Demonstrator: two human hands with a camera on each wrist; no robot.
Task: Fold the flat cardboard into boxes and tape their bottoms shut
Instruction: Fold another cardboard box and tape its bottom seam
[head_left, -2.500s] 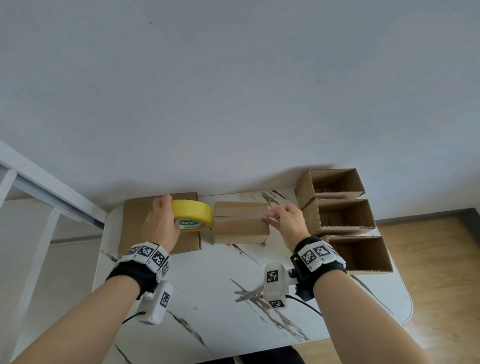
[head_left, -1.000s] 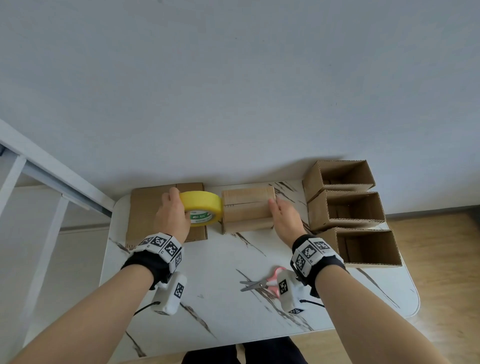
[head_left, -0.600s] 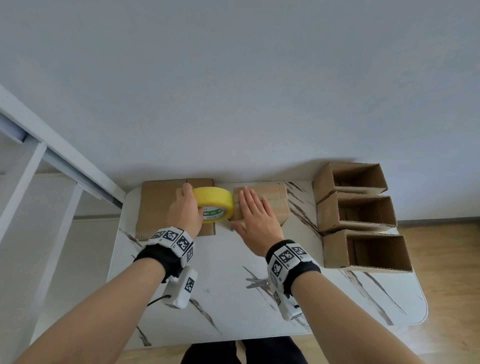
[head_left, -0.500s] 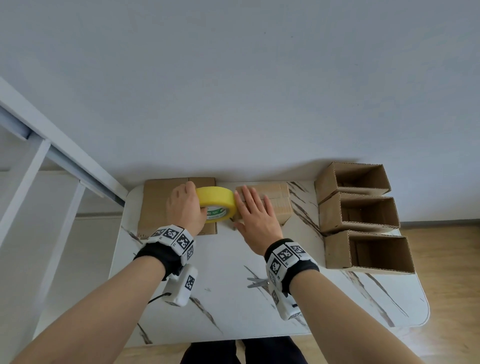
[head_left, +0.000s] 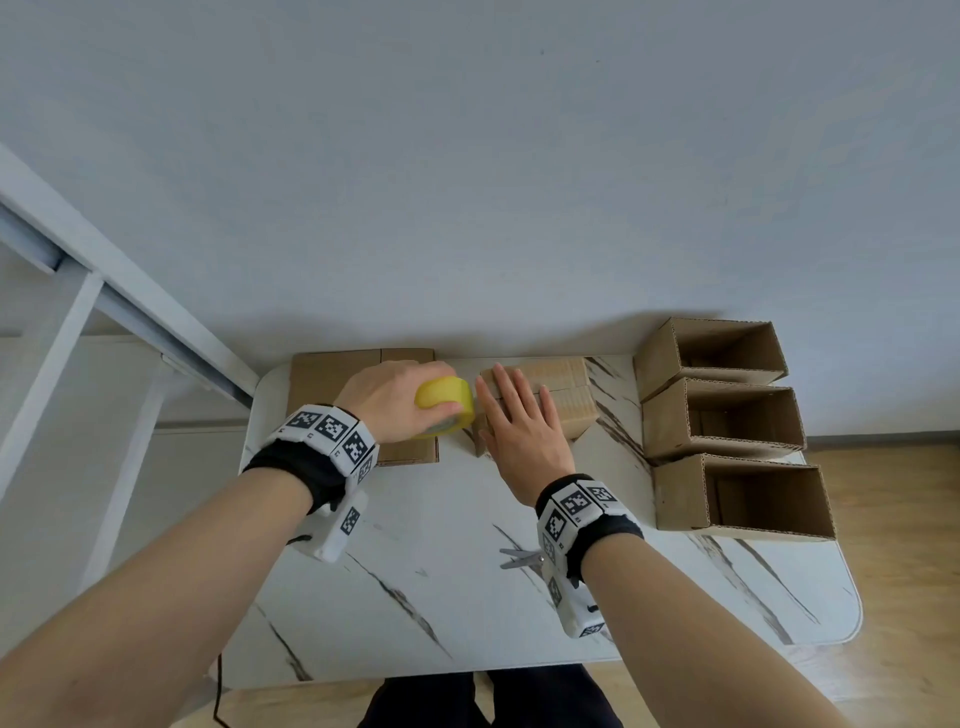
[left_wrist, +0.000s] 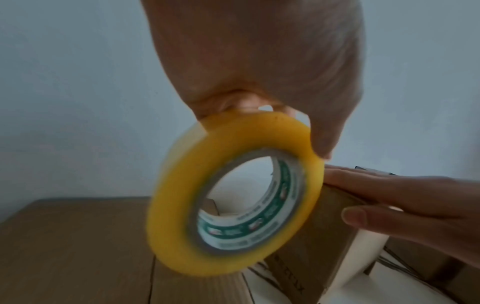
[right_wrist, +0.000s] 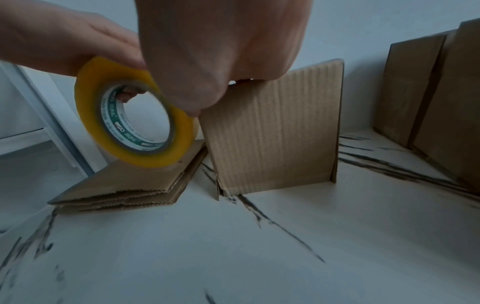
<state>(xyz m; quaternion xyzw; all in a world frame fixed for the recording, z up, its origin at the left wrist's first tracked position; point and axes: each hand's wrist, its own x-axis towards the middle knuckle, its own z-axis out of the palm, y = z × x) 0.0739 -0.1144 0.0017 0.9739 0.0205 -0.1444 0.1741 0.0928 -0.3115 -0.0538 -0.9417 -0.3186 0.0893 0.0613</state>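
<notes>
A white marble-look table (head_left: 447, 561) with dark veins is standing against a pale wall, with wood flooring showing at the right and a white frame at the left. Three open boxes (head_left: 722, 421) are lying in a row along the table's right side. A stack of flat cardboard (head_left: 317, 374) is sitting at the far left, and scissors (head_left: 519, 559) are lying near the front edge, partly hidden by the right wrist.

The head view is showing the whole layout. Only the right wrist view is showing the layered edges of the flat stack and the corrugated near wall of the box being worked on (right_wrist: 275, 131), which is standing at the far middle of the table. The left wrist view is showing the green-and-white print inside the core of the tape roll (left_wrist: 233, 197), blurred.

The left hand (head_left: 387, 397) is gripping the yellow tape roll, fingers curled over its rim, holding it just left of the box above the flat stack. The right hand (head_left: 519, 426) is lying flat, fingers straight, pressing down on the box's top.
</notes>
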